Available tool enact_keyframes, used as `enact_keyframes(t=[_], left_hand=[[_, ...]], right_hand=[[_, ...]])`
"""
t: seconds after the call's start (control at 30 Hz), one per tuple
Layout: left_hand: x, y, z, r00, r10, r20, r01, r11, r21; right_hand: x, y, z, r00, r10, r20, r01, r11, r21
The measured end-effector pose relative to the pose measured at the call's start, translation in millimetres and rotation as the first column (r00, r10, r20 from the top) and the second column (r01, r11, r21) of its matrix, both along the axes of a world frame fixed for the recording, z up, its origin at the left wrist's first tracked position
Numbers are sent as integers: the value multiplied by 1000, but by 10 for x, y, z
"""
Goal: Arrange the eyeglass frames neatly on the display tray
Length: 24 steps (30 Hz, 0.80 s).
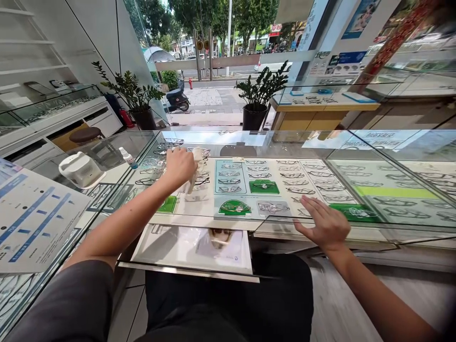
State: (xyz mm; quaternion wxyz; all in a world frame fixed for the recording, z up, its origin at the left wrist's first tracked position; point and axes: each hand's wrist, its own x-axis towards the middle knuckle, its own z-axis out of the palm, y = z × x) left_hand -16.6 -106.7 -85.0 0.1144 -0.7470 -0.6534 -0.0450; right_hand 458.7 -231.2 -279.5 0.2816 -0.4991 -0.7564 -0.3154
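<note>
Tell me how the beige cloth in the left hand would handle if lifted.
The beige cloth would probably flop, since it bunches in loose folds at the left hand. It looks thin, so it is likely light.

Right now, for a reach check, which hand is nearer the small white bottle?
Left. The left hand, holding a cloth, is right of the bottle; the right hand is farther right, near the counter's front edge.

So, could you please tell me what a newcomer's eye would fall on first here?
Probably the left hand, holding a pale cloth over the glass counter, with the right hand spread open by its near edge. Under the glass, bright green cards stand out among the rows of eyeglasses. Farther back, two potted plants stand before the street.
</note>
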Motion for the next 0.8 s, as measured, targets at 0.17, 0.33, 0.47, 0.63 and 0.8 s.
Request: enact_keyframes(t=[0.17, 0.33, 0.47, 0.63, 0.8], left_hand=[[331, -42, 330, 927, -88, 364, 108, 994, -34], [1040, 23, 233, 598, -168, 784, 397, 911, -108], [1326, -28, -89, 484, -208, 850, 632, 755, -175], [714, -184, -118, 700, -456, 550, 607, 786, -120], [-274, -39, -42, 865, -481, 142, 500, 852, -156]], right_hand=[[-41, -10, 48, 999, 37, 21, -38, 998, 57], [-48, -18, 75, 999, 47, 27, -48, 996, 71], [-25, -15, 61, 997, 52, 49, -56, 995, 83], [31, -5, -7, 999, 12, 51, -15, 997, 71], [103, 4, -110, 1000, -12, 12, 12, 1000, 27]])
